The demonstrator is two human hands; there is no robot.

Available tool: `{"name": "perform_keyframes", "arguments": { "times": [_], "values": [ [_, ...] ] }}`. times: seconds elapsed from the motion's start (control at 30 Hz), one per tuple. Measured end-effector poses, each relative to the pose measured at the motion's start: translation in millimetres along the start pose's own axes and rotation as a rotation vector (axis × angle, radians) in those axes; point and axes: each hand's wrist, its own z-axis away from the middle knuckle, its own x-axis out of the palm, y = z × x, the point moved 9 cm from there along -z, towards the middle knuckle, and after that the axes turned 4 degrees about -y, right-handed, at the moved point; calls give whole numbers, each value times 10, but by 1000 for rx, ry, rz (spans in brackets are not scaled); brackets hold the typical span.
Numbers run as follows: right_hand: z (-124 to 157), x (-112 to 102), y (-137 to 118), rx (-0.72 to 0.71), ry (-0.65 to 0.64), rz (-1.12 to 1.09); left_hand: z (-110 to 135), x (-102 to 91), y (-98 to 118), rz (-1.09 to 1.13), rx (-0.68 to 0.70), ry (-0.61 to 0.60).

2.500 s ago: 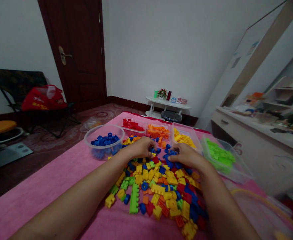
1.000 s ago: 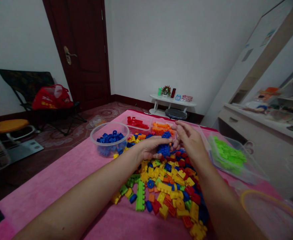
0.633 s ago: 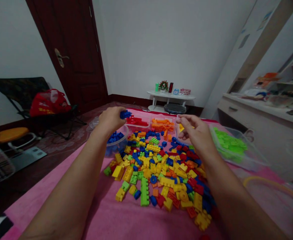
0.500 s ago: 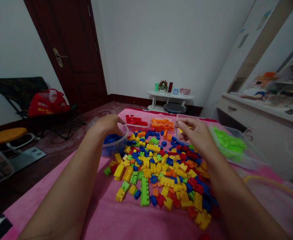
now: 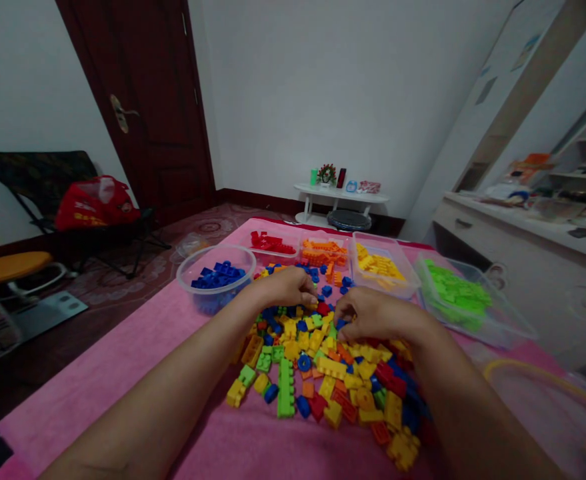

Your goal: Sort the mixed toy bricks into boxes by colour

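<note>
A heap of mixed toy building blocks (image 5: 317, 340) in yellow, blue, red, green and orange lies on the pink cloth. My left hand (image 5: 290, 287) is low over the far side of the heap, fingers bent and pressed together. A bit of yellow shows at its fingertips, but what it grips is hidden. To the right of it, my right hand (image 5: 373, 312) reaches into the heap, thumb and finger closed around a small blue building block (image 5: 341, 325). Left of my left hand stands a round clear tub (image 5: 185, 277) of blue blocks.
Behind the heap are clear boxes of red blocks (image 5: 270, 243), orange blocks (image 5: 324, 253) and yellow blocks (image 5: 377, 263). Another clear box (image 5: 510, 320) with green blocks stands at the right. A yellow-rimmed clear lid or container (image 5: 523, 373) is at the near right edge.
My left hand has left the rim of the blue tub and moved right into the heap. My right hand has come down from the yellow box to the heap.
</note>
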Motion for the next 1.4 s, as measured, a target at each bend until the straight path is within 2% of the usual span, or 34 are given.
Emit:
{"name": "perform_keyframes", "arguments": {
  "times": [0.07,0.13,0.2,0.27,0.33,0.4,0.47,0.53,0.63,0.73,0.83,0.93,1.03,1.1,1.3,1.4],
  "values": [
    [50,-12,77,19,-57,-110,0,38,-31,86,-34,-27],
    [56,-112,175,61,8,-149,8,22,-59,188,-60,-32],
    [19,-290,262,101,197,-94,-1,-12,-99,251,-76,-5],
    [-41,-459,312,120,424,-8,-29,-64,-147,213,-73,80],
    [-131,-538,314,72,605,51,-66,-78,-173,120,-48,162],
    [-260,-505,297,-40,681,55,-108,-6,-138,50,15,163],
    [-408,-378,283,-152,639,61,-136,121,-42,16,102,96],
    [-536,-206,278,-225,526,75,-140,230,60,-13,162,32],
    [-610,-63,313,-220,441,102,-139,292,116,-77,141,8],
    [-566,-115,373,-129,474,114,-136,297,133,-105,132,5],
    [-422,-254,361,-104,518,48,-120,281,164,-99,165,1],
    [-303,-281,282,-115,416,-26,-103,270,158,-102,147,-4],
    [-266,-176,230,-61,241,4,-93,292,167,-111,146,-15],
    [-264,-117,220,-19,179,57,-98,318,169,-94,150,-19],
    [-249,-78,209,25,158,124,-132,388,131,-25,112,-39],
    [-242,-87,197,17,178,122,-128,349,146,-29,130,6]
  ]
}}
